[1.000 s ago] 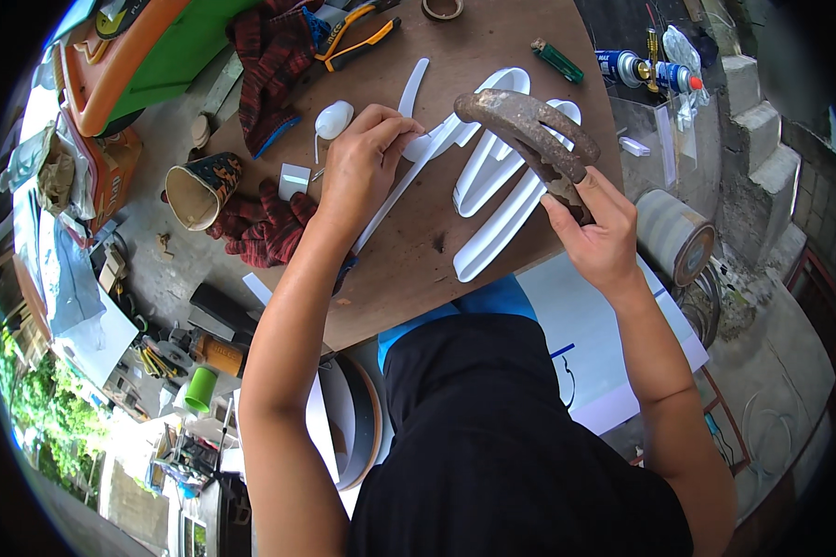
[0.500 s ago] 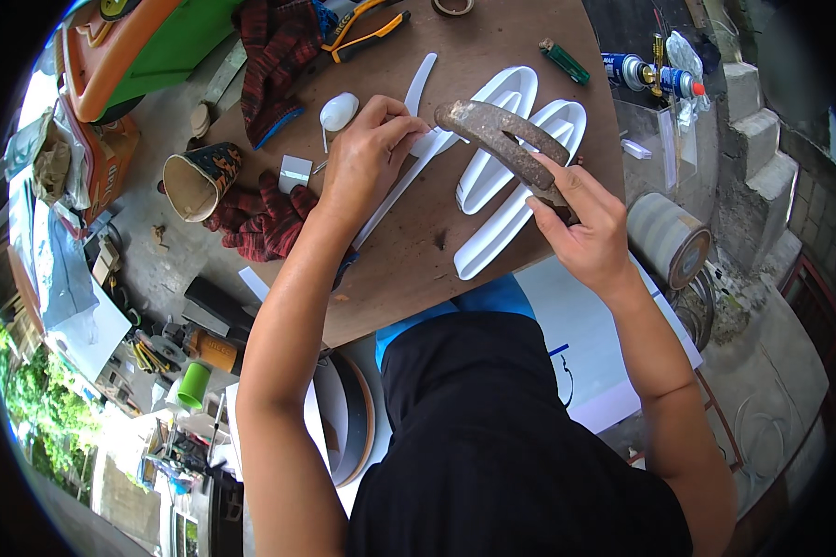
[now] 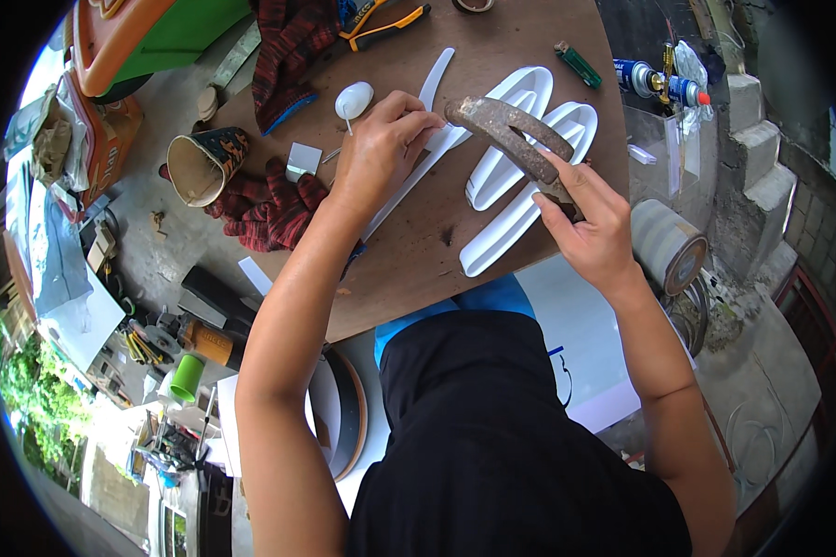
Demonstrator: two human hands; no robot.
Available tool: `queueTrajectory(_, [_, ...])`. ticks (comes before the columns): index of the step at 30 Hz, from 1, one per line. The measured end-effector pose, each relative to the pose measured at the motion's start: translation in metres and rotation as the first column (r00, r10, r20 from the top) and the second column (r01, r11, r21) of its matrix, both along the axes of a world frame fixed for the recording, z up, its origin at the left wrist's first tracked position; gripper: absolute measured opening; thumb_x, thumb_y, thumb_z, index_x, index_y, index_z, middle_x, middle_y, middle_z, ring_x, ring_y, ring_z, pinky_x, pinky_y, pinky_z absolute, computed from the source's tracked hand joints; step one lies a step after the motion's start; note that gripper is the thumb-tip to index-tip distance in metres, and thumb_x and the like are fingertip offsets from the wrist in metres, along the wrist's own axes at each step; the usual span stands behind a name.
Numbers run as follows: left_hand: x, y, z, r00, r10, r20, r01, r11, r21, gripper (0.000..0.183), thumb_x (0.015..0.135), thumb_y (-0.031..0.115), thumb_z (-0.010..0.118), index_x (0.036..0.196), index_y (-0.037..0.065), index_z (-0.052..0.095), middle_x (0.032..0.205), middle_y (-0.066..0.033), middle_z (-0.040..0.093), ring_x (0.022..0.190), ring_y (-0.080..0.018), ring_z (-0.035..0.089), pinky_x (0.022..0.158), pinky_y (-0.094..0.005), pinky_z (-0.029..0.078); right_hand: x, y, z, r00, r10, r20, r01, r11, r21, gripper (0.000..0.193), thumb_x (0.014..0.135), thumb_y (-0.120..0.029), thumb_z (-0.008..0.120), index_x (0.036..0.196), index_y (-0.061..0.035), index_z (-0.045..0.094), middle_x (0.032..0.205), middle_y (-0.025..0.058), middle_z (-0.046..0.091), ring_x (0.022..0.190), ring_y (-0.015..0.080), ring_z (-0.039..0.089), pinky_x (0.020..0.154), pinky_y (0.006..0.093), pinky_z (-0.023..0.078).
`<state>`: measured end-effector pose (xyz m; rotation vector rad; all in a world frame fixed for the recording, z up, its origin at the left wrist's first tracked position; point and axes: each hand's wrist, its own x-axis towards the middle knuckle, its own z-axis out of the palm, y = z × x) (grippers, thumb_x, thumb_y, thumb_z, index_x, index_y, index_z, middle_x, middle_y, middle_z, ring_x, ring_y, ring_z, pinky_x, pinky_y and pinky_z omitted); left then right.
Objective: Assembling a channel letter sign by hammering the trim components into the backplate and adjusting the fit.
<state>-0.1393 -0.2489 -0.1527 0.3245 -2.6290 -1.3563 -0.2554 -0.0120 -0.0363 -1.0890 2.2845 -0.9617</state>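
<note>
two hollow, curved white pieces are lying on the brown bench [image 3: 409,288], the upper one [image 3: 495,174] beside the lower one [image 3: 502,237], both already standing as shaped, long-rimmed forms. to their left, a long white strip [image 3: 402,199] is slanting down the bench, and a short curved strip [image 3: 435,82] is showing above the left hand [image 3: 390,144]; that hand is covering the place where they are meeting or crossing, so i cannot tell whether they are joined. its thumb and fingers are bunching close together, but what they have hold of, if anything, is too small to tell. the right hand [image 3: 590,223] is closing firmly round the lower end of a rusty slotted metal piece [image 3: 506,130], whose far end is hanging near the left fingertips; contact is unclear. so the shaping is looking done, while any joining is looking unfinished, with how much is left not showing. a white bottle [image 3: 354,97] is resting just beside the left hand, untouched.
</note>
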Motion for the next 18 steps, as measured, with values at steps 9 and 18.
queueTrajectory(9, [0.0009, -0.0008, 0.0002, 1.000, 0.013, 0.021, -0.013, 1.000, 0.024, 0.013, 0.084, 0.003, 0.077, 0.096, 0.004, 0.074, 0.098, -0.0086, 0.066, 0.085, -0.0283, 0.069, 0.074, -0.0392, 0.055, -0.0001, -0.0020, -0.0013, 1.000, 0.023, -0.013, -0.024, 1.000, -0.009, 0.048, 0.084, 0.001, 0.076, 0.130, 0.0052, 0.064, 0.090, 0.0172, 0.067, 0.073, 0.0278, 0.069, 0.065, 0.0363, 0.055])
queueTrajectory(18, [-0.0007, -0.0015, -0.0016, 1.000, 0.007, -0.018, -0.007, 1.000, -0.021, 0.008, 0.086, 0.010, 0.078, 0.093, 0.007, 0.076, 0.097, -0.0062, 0.066, 0.079, -0.0284, 0.069, 0.068, -0.0419, 0.057, 0.0027, -0.0017, -0.0043, 0.997, 0.055, -0.050, -0.055, 0.998, 0.005, 0.050, 0.084, 0.000, 0.076, 0.133, 0.0009, 0.064, 0.085, 0.0137, 0.064, 0.069, 0.0270, 0.067, 0.063, 0.0375, 0.054])
